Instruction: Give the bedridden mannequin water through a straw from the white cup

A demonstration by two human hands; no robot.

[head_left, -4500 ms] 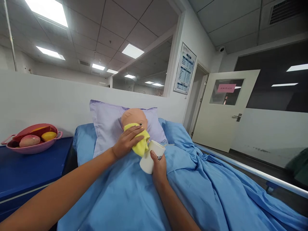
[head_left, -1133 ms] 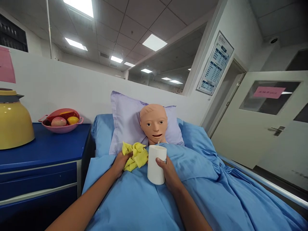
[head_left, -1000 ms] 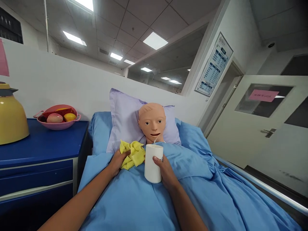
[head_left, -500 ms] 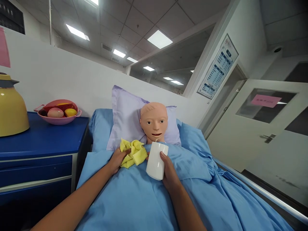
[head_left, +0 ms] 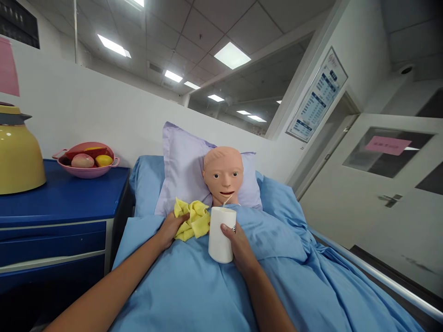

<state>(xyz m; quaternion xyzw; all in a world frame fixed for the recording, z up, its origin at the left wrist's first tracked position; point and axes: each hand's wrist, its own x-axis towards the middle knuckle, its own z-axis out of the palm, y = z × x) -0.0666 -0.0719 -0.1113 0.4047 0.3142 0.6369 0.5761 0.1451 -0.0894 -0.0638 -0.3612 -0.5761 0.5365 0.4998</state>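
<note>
Blue bedding [head_left: 180,286], illegible poster [head_left: 317,96], hands [head_left: 170,229] holding cloth [head_left: 194,222], cup [head_left: 220,240]

The cup [head_left: 218,237] looks smooth, the towel [head_left: 194,221] rough cloth, the mannequin head [head_left: 223,168] matt plastic, the flask [head_left: 20,159] glossy.

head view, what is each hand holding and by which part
The left hand holds the bunched cloth by its left side; the right hand holds the cup around its right side.
</note>
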